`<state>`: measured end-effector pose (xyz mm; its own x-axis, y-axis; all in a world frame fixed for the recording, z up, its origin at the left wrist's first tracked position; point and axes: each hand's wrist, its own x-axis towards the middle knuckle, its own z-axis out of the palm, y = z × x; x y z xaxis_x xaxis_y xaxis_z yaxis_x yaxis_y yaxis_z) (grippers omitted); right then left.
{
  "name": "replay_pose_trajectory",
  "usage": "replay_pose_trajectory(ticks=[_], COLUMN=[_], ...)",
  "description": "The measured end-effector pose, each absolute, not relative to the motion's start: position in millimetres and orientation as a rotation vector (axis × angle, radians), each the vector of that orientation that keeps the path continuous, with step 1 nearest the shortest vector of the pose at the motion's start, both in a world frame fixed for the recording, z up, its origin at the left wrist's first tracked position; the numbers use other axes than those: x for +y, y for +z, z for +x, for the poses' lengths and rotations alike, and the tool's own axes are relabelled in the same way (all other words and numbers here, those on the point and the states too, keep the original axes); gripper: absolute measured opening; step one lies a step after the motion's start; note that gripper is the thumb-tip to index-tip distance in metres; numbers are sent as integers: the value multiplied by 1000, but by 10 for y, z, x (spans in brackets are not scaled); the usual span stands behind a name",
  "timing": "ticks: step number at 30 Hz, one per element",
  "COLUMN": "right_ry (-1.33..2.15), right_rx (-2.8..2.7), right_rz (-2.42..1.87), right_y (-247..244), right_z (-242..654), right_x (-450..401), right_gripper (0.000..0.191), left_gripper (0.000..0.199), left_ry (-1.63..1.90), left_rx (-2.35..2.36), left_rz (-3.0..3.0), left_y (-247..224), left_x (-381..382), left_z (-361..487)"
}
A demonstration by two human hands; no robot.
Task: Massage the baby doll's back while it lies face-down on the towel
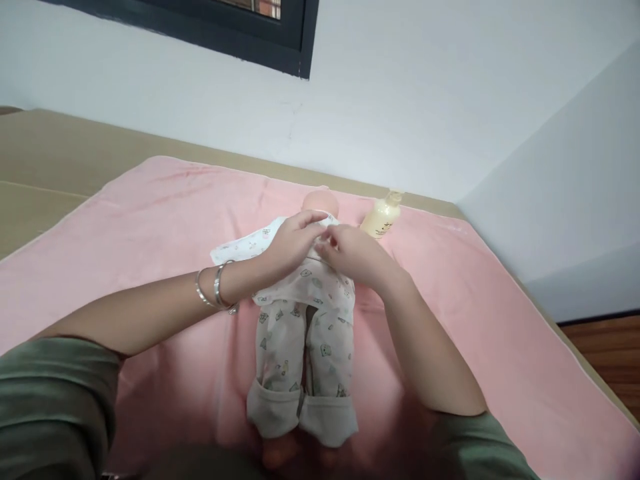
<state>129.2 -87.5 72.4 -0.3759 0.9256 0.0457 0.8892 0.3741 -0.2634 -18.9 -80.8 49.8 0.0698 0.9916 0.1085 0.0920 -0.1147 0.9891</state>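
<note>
A baby doll lies on its back, its head toward the wall and its feet toward me. It wears a white printed shirt and matching printed trousers with turned-up cuffs. My left hand is over the doll's chest, its fingers stretched toward the neckline and apart. Close against those fingertips, my right hand has its fingers curled in a pinch at the shirt's upper front. What lies between the right fingertips is too small to make out. One sleeve spreads out flat to the left.
Under the doll is a pink blanket on a tan padded surface. A pale yellow bottle with a cartoon face leans beside the doll's head on the right. White walls and a dark window frame stand behind.
</note>
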Motion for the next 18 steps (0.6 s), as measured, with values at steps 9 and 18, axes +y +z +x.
replay_pose_trajectory(ticks=[9,18], right_ry=[-72,-164], right_rx=[-1661,-1840], right_rz=[-1359,-1588], right_y=[841,655], right_z=[1732,2302], right_x=[-314,270], right_gripper=[42,53], left_gripper=[22,81], left_ry=[1424,817], left_rx=[953,520], left_rz=[949,393], left_y=[507,973], left_x=[-392,257], left_z=[127,845])
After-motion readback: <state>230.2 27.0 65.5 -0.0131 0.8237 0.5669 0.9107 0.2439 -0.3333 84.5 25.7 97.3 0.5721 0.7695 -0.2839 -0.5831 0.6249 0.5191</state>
